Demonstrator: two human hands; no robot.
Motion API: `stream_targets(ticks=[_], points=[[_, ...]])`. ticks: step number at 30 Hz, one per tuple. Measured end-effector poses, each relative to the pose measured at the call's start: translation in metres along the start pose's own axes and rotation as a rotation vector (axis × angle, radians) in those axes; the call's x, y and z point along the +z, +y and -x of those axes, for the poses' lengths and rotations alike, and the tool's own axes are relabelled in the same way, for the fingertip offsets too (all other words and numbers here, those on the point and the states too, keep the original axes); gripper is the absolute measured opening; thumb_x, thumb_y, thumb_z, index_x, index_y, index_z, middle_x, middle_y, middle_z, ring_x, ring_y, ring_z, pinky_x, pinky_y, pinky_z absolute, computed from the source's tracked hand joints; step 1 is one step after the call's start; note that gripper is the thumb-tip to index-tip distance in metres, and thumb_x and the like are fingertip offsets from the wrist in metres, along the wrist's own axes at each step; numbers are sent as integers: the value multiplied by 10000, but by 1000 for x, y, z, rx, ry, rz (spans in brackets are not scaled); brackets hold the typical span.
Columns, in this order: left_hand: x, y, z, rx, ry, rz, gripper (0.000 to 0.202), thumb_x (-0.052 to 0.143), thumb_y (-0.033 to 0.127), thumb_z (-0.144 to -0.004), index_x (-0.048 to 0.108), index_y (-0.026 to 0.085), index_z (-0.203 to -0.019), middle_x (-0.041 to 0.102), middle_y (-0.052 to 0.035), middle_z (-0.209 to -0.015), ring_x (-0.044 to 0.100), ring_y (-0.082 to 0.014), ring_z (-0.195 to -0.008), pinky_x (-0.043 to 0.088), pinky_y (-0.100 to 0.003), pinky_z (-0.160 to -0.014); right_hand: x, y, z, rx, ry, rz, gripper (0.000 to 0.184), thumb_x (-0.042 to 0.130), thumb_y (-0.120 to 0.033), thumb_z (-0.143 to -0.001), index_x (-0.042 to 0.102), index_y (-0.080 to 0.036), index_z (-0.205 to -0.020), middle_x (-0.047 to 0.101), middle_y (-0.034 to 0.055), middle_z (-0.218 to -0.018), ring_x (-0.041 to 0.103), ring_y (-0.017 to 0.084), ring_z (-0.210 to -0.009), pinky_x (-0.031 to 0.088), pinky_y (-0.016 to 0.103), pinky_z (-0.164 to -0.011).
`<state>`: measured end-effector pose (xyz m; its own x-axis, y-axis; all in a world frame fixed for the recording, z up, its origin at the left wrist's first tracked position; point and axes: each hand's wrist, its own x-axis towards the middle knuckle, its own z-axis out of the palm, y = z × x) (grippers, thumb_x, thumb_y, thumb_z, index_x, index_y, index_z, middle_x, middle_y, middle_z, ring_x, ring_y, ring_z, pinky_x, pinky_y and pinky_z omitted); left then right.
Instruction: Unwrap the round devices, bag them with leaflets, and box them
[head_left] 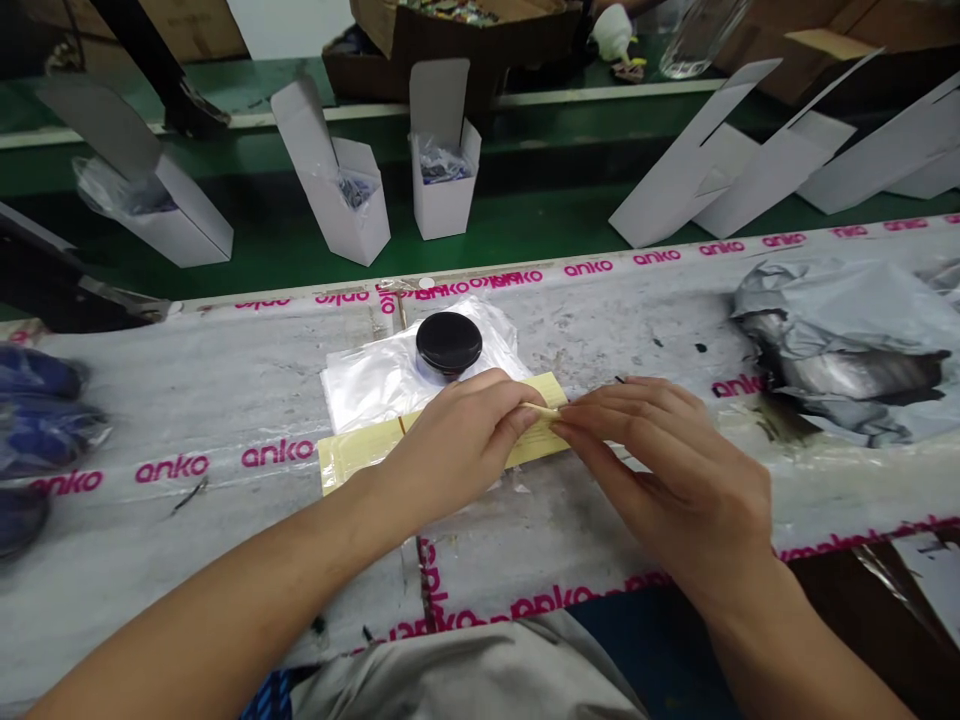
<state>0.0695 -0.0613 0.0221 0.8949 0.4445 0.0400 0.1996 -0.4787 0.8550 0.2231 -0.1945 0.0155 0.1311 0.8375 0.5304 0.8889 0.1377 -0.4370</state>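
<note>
My left hand (469,430) pinches one end of a thin pale-yellow paper slip (541,410). At the slip's other end, the fingertips of my right hand (675,460) are closed on it. Beneath my left hand lie yellow printed sheets (360,450), partly covered by the hand and wrist. Just beyond them, a round black-topped object (448,342) rests on a pile of clear plastic bags (360,385). Whether the slip is folded or is a peeled label, I cannot tell.
White open boxes (446,205) with plastic-wrapped contents stand on the green conveyor (525,215) ahead. To the right is a torn grey plastic bag (855,340). Dark blue wrapped items (45,420) sit at the left. Cardboard boxes (450,40) stand at the back.
</note>
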Motion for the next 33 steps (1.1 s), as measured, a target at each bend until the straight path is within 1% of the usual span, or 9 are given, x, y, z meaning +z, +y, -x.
stream_targets(ticks=[3, 7, 9, 11, 14, 19, 27, 30, 33], points=[[0, 1, 0, -12, 0, -11, 246, 440, 248, -1033, 677, 181, -1030, 682, -40, -999, 636, -175, -958, 497, -321, -857, -1, 2, 2, -23, -36, 20, 232, 658, -117, -924, 702, -315, -1038, 772, -4, -988, 729, 229, -887, 475, 510, -1012], [1, 0, 0, -14, 2, -26, 229, 448, 221, -1021, 673, 183, -1031, 694, -40, -1011, 645, -175, -948, 507, -330, -873, -4, 5, 3, 1, -58, -38, 203, 645, -145, -938, 711, -325, -1006, 769, -21, -959, 733, 204, -833, 463, 521, -1068], [2, -1, 0, -2, 2, -11, 207, 474, 214, -1006, 673, 188, -1056, 700, -40, -1027, 652, -173, -954, 512, -333, -893, -4, 7, 2, 70, -77, -106, 158, 647, -176, -943, 703, -318, -986, 761, -24, -927, 726, 201, -809, 504, 488, -1026], [2, -1, 0, 10, 15, 24, 158, 563, 220, -962, 675, 197, -1071, 709, -35, -1042, 660, -176, -956, 518, -337, -904, -4, 8, 2, 174, -112, -193, 97, 647, -218, -948, 692, -305, -955, 748, -13, -920, 715, 208, -818, 561, 416, -887], [4, -2, -1, 0, 61, 78, 151, 686, 231, -882, 692, 206, -1031, 718, -26, -1027, 669, -182, -947, 526, -335, -883, -3, 9, 2, 305, -139, -329, 72, 649, -251, -950, 688, -291, -905, 734, -4, -931, 693, 207, -855, 552, 334, -754], [9, -1, -2, -38, 99, 115, 124, 676, 156, -862, 702, 205, -973, 722, -14, -999, 672, -174, -954, 523, -325, -871, -2, 8, 2, 445, -130, -377, 48, 693, -286, -924, 713, -297, -881, 725, -35, -862, 658, 172, -788, 508, 290, -713], [12, 0, -6, -81, 133, 87, 86, 683, 143, -829, 701, 196, -893, 694, -9, -899, 660, -176, -881, 529, -327, -845, 3, 7, 6, 592, -112, -453, 105, 722, -373, -901, 721, -270, -882, 704, -6, -876, 640, 188, -819, 480, 320, -738], [14, -2, -5, -68, 122, 44, 160, 667, 139, -843, 701, 202, -986, 701, -17, -972, 665, -189, -946, 535, -350, -902, 4, 9, 4, 633, -95, -578, 106, 758, -381, -874, 750, -278, -895, 725, 7, -953, 662, 205, -925, 511, 330, -821], [17, 0, 0, -14, 99, -64, 369, 627, 135, -884, 604, 221, -1242, 679, -53, -1186, 639, -227, -1115, 529, -414, -997, 4, 10, 1, 711, 6, -735, 110, 804, -386, -827, 776, -290, -872, 733, 10, -1029, 653, 216, -1047, 522, 328, -905]])
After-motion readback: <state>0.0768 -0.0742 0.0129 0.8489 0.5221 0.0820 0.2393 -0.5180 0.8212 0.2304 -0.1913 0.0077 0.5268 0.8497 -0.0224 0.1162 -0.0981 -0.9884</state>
